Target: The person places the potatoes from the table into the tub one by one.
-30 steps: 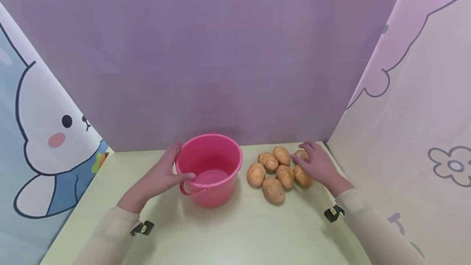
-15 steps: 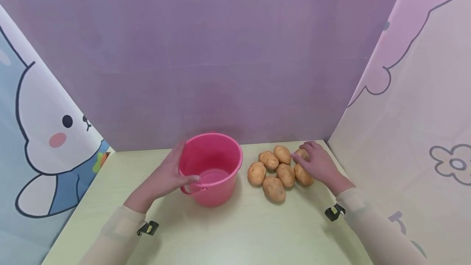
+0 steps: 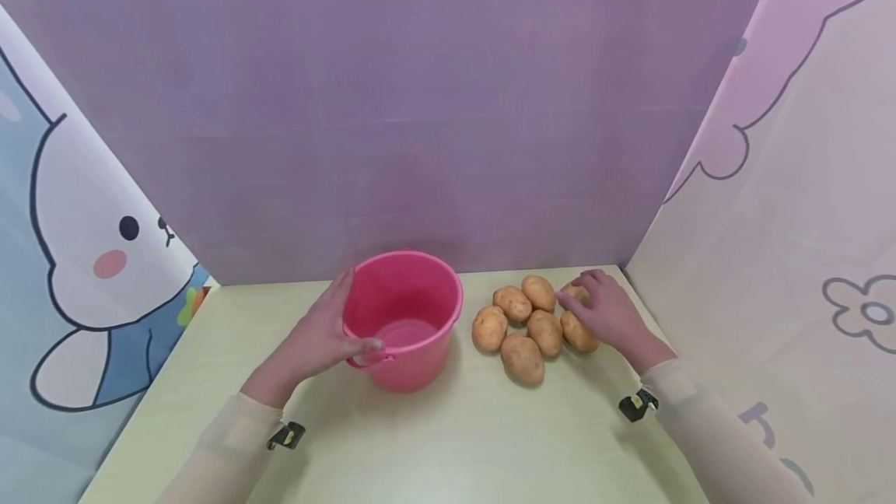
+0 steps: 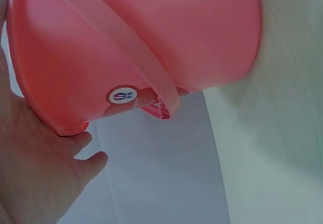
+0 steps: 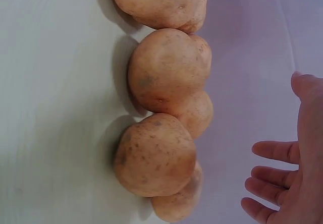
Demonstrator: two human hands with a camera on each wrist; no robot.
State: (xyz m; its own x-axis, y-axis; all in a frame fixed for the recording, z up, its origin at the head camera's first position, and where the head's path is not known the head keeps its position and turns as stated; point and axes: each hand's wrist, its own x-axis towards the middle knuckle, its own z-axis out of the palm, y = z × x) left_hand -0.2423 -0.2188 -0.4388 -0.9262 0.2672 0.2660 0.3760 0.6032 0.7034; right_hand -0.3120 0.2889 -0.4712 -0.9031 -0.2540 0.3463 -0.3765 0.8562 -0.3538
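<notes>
A pink bucket (image 3: 427, 360) stands upright on the table, its handle (image 4: 128, 45) hanging down against the side. My left hand (image 3: 325, 333) rests at the left of its rim, thumb over the near edge and fingers along the far left. The left wrist view shows the palm by the rim, with fairly straight fingers. Right of the bucket lie several brown potatoes (image 3: 523, 359) in a loose cluster. Above the rightmost ones hovers my right hand (image 3: 607, 309), partly hiding the far right potato (image 3: 574, 292). In the right wrist view its fingers are spread, apart from the potatoes.
The pale table (image 3: 448, 453) ends at a purple backdrop (image 3: 420, 115) behind the bucket. Printed side panels stand at left, with a rabbit (image 3: 105, 247), and at right, with a flower (image 3: 871, 313).
My left hand has shifted right, closer in around the bucket's rim, early in this span. The right hand, bucket and potatoes stay nearly still.
</notes>
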